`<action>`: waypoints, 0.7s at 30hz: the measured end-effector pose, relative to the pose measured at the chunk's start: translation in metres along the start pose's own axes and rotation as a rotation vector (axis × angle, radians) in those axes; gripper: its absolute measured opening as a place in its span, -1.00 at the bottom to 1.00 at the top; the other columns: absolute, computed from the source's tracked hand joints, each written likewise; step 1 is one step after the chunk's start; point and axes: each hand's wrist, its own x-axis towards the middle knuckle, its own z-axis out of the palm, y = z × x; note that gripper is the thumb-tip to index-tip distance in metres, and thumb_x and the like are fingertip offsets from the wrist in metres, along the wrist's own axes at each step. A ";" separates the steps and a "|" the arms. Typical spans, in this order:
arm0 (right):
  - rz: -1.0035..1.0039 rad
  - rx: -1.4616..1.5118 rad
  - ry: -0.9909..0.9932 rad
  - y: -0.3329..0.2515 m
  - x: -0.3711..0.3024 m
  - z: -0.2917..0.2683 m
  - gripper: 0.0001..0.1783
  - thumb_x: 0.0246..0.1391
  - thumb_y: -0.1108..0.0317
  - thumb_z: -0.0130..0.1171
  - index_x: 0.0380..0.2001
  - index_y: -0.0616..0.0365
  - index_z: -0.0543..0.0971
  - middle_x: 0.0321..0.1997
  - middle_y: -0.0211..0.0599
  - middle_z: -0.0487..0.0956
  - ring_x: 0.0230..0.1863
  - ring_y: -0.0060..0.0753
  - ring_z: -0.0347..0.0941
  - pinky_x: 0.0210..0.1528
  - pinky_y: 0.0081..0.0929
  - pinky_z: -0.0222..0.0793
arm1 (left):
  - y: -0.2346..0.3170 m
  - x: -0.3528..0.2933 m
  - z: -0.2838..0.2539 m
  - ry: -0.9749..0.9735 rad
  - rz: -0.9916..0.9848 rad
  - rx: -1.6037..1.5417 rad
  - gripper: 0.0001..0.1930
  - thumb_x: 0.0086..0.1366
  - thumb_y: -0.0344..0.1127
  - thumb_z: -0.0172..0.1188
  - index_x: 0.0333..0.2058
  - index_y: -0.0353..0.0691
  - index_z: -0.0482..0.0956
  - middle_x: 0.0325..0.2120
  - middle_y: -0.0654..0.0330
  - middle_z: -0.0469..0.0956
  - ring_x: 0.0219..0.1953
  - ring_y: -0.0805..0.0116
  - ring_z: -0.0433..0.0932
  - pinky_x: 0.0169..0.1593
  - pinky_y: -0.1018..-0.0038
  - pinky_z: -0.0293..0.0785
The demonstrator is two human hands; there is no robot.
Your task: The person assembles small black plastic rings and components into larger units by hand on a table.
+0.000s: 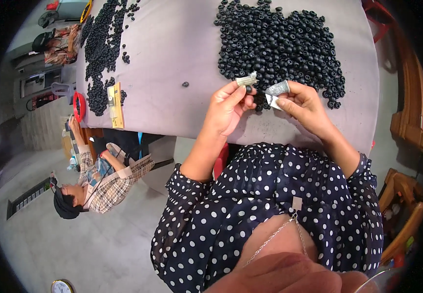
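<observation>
My left hand (229,105) is raised at the table's near side, its thumb and fingers closed on a small round black bead (248,90). A pale wrapping (246,80) covers the tip of its index finger. Close by on the right, my right hand (304,106) pinches a small folded white piece (273,101), perhaps paper or cloth. Its index finger wears a grey cover (278,88). The two hands are a little apart. Just beyond them spreads a large heap of black beads (280,49), many showing a hole.
The table has a grey cloth (167,63). One loose bead (185,84) lies left of my hands. Farther left are more black beads (105,44), a yellow board (116,105) and a red bowl (79,107). A co-worker in a plaid shirt (116,188) sits at the left.
</observation>
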 end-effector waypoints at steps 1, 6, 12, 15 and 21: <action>0.001 0.000 0.006 -0.002 0.001 -0.001 -0.80 0.14 0.43 0.11 -0.15 0.20 0.51 -0.38 -0.58 0.49 -0.42 -0.82 0.32 -0.45 -0.77 0.23 | -0.002 0.002 0.003 -0.003 -0.005 -0.001 -0.77 0.34 -0.41 0.03 -0.07 -0.33 0.49 -0.32 0.15 0.56 -0.42 0.49 0.50 -0.25 0.47 0.56; 0.047 0.095 -0.042 -0.007 0.003 -0.006 -0.71 0.08 0.47 0.16 -0.09 0.23 0.47 -0.41 -0.56 0.46 -0.49 -0.82 0.31 -0.52 -0.79 0.20 | -0.012 0.007 0.013 -0.053 -0.098 -0.206 -0.75 0.33 -0.40 0.06 -0.03 -0.24 0.44 -0.32 0.12 0.56 -0.41 0.46 0.51 -0.24 0.46 0.55; -0.057 0.114 -0.044 -0.003 0.004 -0.003 -0.60 0.02 0.50 0.20 -0.02 0.25 0.43 -0.31 -0.44 0.53 -0.37 -0.71 0.44 -0.47 -0.76 0.27 | -0.017 0.007 0.016 -0.040 -0.113 -0.225 -0.77 0.30 -0.40 0.11 -0.07 -0.20 0.45 -0.34 0.15 0.56 -0.42 0.48 0.49 -0.26 0.48 0.53; 0.023 0.116 -0.067 -0.014 0.004 -0.003 -0.56 0.00 0.50 0.22 0.00 0.23 0.42 -0.34 -0.44 0.54 -0.38 -0.71 0.44 -0.48 -0.76 0.27 | -0.017 0.008 0.017 -0.042 -0.109 -0.231 -0.76 0.29 -0.40 0.13 -0.07 -0.19 0.45 -0.35 0.17 0.55 -0.42 0.48 0.49 -0.27 0.49 0.52; 0.114 0.118 -0.142 -0.011 0.004 -0.005 -0.53 -0.01 0.48 0.26 0.01 0.19 0.42 -0.47 -0.53 0.49 -0.55 -0.79 0.31 -0.58 -0.76 0.16 | -0.014 0.007 0.026 0.007 -0.086 -0.165 -0.72 0.25 -0.40 0.18 -0.06 -0.21 0.44 -0.39 0.21 0.55 -0.44 0.47 0.49 -0.29 0.51 0.52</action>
